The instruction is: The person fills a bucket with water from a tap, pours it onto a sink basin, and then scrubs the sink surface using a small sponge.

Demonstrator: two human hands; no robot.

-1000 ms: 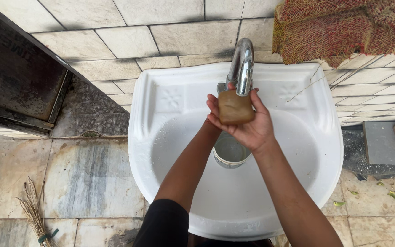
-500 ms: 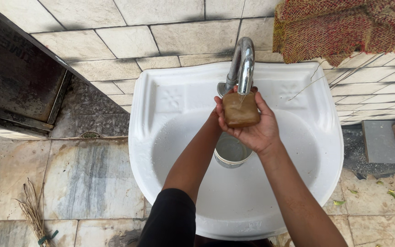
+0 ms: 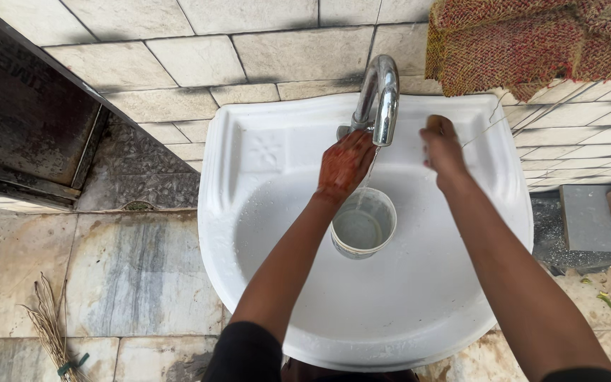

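Now apart, not together as a second ago. Right hand (image 3: 443, 150) moved off to the right ledge of the sink (image 3: 263, 212), fingers (image 3: 436, 145) curled down over the brown bar of soap (image 3: 434, 122), grasping it or just setting it down; only the top edge of the bar in sight. Soap no more under the tap (image 3: 380, 99) as before, now up on the ledge, right of the tap. Left hand (image 3: 346, 164) turned palm down under the spout, fingers bent and loose, holding nothing, wet from the thin stream of water (image 3: 368, 173) beside it. Probably soaping done, rinsing next.

Below the left hand, a small white cup (image 3: 363, 223) upright in the bowl of the sink, catching the water, in the same spot as before.

Further out, a red and yellow woven cloth (image 3: 528, 42) up on the tiled wall at top right, and a bundle of dry twigs (image 3: 52, 329) on the floor at the left.

Counted: two hands, one soap, one tap, one cup, one sink, one cloth.
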